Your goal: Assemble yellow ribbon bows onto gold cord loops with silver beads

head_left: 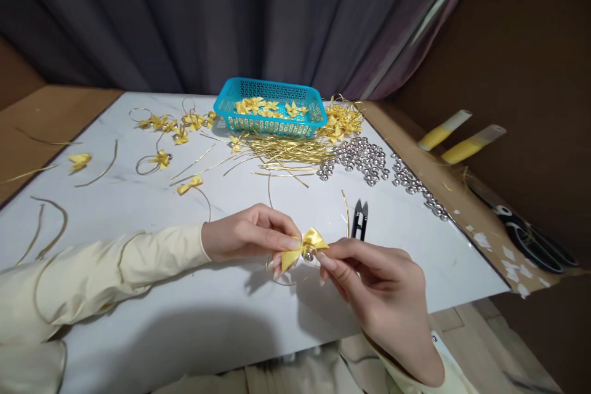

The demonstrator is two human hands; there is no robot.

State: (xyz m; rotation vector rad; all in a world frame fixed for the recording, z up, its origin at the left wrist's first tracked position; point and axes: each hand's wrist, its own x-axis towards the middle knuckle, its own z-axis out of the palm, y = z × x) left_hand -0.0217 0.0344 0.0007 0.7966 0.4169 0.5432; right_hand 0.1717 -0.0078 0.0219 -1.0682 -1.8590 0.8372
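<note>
Between both hands, over the front of the white table, is a yellow satin ribbon bow (pixel 314 237) with a small silver bell (pixel 308 254) at its middle. My left hand (pixel 258 233) pinches the bow's left side between thumb and fingers. At the other side, my right hand (pixel 385 277) is closed with its fingertips on the bow's right end, close to the bell. A thin gold cord loops below the bow, partly hidden by the fingers. Just beyond my right hand lie black thread snips (pixel 359 220), blades pointing away, with a short gold cord (pixel 346 212) beside them.
A blue basket (pixel 221 104) with yellow bows stands at the back. Near it lie gold cords (pixel 281 151), a yellow ribbon heap (pixel 341 120) and silver bells (pixel 362 157). Several bows with cord loops (pixel 161 160) lie left. Scissors (pixel 530 237) and two yellow tubes (pixel 475 143) are right.
</note>
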